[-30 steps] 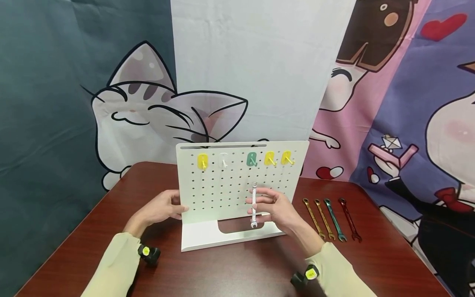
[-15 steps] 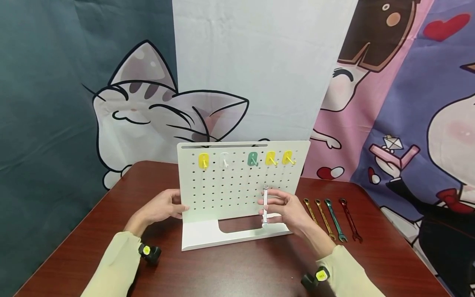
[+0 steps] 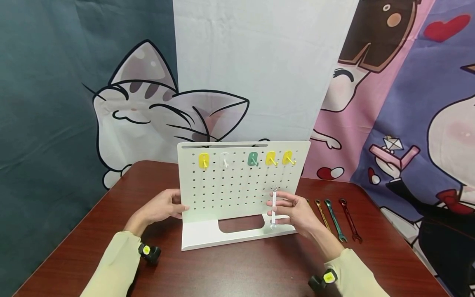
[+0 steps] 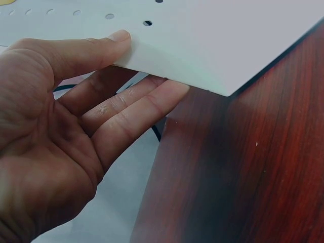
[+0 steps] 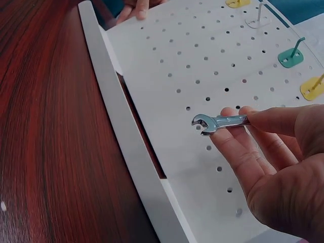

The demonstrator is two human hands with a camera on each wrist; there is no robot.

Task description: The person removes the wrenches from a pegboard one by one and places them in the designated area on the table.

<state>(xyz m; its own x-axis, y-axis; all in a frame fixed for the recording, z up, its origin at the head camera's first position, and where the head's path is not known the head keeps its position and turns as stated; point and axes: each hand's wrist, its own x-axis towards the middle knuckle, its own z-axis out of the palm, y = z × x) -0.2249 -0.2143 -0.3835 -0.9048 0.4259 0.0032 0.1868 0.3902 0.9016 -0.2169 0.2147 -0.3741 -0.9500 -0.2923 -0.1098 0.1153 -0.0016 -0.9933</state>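
A white pegboard (image 3: 222,181) stands upright on its flat base. My left hand (image 3: 163,206) pinches its left edge; the left wrist view shows the thumb (image 4: 121,43) on the front face and the fingers behind. With thumb and fingertips, my right hand (image 3: 298,212) holds a silver combination wrench (image 3: 274,204) upright before the board's lower right, ring end up. In the right wrist view its open jaw end (image 5: 202,124) juts past the fingers. Along the board's top sit yellow hooks (image 3: 203,161), a whitish hook (image 3: 224,161) and a green hook (image 3: 252,159).
Right of the board, a gold wrench (image 3: 323,215), a teal wrench (image 3: 335,220) and a red wrench (image 3: 350,220) lie on the dark wooden table (image 3: 237,272). My right hand mostly hides another gold wrench. A printed cloth (image 3: 267,70) hangs behind the table.
My right hand has moved right across the front of the board with the silver wrench, now covering most of the nearest gold wrench. The left hand keeps its hold on the board's edge.
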